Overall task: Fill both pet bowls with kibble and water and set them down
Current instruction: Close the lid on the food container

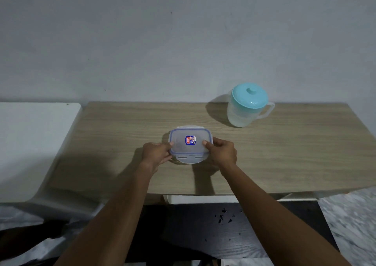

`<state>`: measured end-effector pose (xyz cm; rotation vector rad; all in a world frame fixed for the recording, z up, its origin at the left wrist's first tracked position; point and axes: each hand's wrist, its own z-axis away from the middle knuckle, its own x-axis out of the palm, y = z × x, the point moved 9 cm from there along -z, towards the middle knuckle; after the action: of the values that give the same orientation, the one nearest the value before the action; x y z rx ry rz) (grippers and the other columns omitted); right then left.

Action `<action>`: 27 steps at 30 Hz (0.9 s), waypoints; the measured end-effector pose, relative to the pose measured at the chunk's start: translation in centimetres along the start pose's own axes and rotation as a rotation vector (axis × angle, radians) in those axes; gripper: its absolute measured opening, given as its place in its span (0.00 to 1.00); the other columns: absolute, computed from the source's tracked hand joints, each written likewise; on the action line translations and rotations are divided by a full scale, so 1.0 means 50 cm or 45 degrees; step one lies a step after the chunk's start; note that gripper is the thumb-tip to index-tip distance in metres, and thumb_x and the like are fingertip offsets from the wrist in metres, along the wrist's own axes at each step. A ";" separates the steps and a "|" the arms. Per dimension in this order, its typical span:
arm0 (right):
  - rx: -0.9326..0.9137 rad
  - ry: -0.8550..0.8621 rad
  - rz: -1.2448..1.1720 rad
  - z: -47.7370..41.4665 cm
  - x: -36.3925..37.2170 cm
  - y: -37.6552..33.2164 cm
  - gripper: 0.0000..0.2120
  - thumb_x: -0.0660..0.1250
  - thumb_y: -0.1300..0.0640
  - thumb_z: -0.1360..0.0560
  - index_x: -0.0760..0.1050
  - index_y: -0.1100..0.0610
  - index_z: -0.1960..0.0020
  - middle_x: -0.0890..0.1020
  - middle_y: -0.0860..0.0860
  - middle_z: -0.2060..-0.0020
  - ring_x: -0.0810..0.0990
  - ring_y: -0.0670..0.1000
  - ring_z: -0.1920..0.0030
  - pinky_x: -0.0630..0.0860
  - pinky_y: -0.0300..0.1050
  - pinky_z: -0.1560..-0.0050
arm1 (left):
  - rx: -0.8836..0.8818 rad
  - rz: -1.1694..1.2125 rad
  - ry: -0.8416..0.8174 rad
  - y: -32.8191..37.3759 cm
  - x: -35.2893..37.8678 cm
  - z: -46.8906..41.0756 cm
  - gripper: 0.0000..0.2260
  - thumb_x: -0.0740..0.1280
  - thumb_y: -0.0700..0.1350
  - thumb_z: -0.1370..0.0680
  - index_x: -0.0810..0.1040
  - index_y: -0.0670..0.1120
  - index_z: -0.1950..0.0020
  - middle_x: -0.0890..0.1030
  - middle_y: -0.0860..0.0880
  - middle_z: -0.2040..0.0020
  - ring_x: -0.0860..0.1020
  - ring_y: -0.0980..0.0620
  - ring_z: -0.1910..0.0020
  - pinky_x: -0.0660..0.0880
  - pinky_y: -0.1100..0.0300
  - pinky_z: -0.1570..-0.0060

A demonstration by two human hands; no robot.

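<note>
Head view: at the middle of the frame a clear rectangular plastic container with a blue-rimmed snap lid sits low over the pale wood-grain surface. It is held at its two short ends, probably to steady it so the lid clips can be worked loose and the kibble reached. The left hand curls round the left end with its thumb on the lid; the right hand mirrors it on the right end, so each grip is clamped on the container. Both forearms reach straight in from the bottom of the frame, wrists level. Whether there is kibble inside I cannot tell, and no pet bowl is plainly visible. A translucent plastic pitcher with a turquoise lid stands well apart, right of centre against the wall, handle turned right, likely waiting for the water step.
</note>
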<state>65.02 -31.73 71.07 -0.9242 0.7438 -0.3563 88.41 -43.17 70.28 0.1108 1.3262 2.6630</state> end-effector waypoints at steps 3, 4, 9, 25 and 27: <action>0.032 0.008 -0.037 -0.003 0.006 0.005 0.21 0.80 0.40 0.35 0.87 0.48 0.45 0.89 0.48 0.55 0.86 0.54 0.51 0.83 0.59 0.45 | 0.030 -0.027 0.030 0.008 -0.004 0.001 0.08 0.74 0.38 0.26 0.78 0.35 0.54 0.82 0.34 0.48 0.83 0.41 0.51 0.80 0.53 0.52; 0.038 0.005 -0.042 -0.004 0.008 0.004 0.20 0.80 0.41 0.35 0.87 0.48 0.46 0.89 0.48 0.55 0.86 0.54 0.52 0.83 0.58 0.45 | 0.038 -0.033 0.032 0.011 -0.005 0.001 0.09 0.74 0.38 0.26 0.78 0.34 0.53 0.82 0.34 0.48 0.83 0.41 0.51 0.80 0.53 0.52; 0.026 -0.043 -0.055 -0.006 0.011 -0.014 0.18 0.78 0.44 0.29 0.86 0.50 0.43 0.89 0.50 0.52 0.86 0.55 0.50 0.81 0.54 0.43 | 0.048 -0.051 -0.004 0.031 0.002 -0.002 0.15 0.74 0.38 0.26 0.78 0.30 0.44 0.81 0.34 0.46 0.83 0.39 0.48 0.80 0.53 0.50; 0.191 0.089 -0.341 -0.036 0.017 0.020 0.25 0.81 0.40 0.48 0.87 0.45 0.51 0.89 0.50 0.56 0.87 0.58 0.56 0.84 0.61 0.46 | 0.010 -0.116 0.028 0.048 0.012 0.002 0.10 0.75 0.36 0.28 0.79 0.33 0.51 0.82 0.33 0.51 0.82 0.43 0.60 0.82 0.58 0.68; 0.195 0.105 -0.346 -0.032 0.015 0.019 0.27 0.81 0.41 0.43 0.86 0.49 0.46 0.89 0.52 0.54 0.87 0.58 0.54 0.84 0.60 0.46 | 0.009 -0.123 0.053 0.045 0.010 0.006 0.09 0.76 0.37 0.29 0.77 0.37 0.58 0.81 0.35 0.53 0.82 0.41 0.57 0.82 0.55 0.61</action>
<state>64.37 -32.59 69.35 -0.8705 0.6573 -0.6847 87.68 -44.20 72.25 -0.0082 1.3182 2.5939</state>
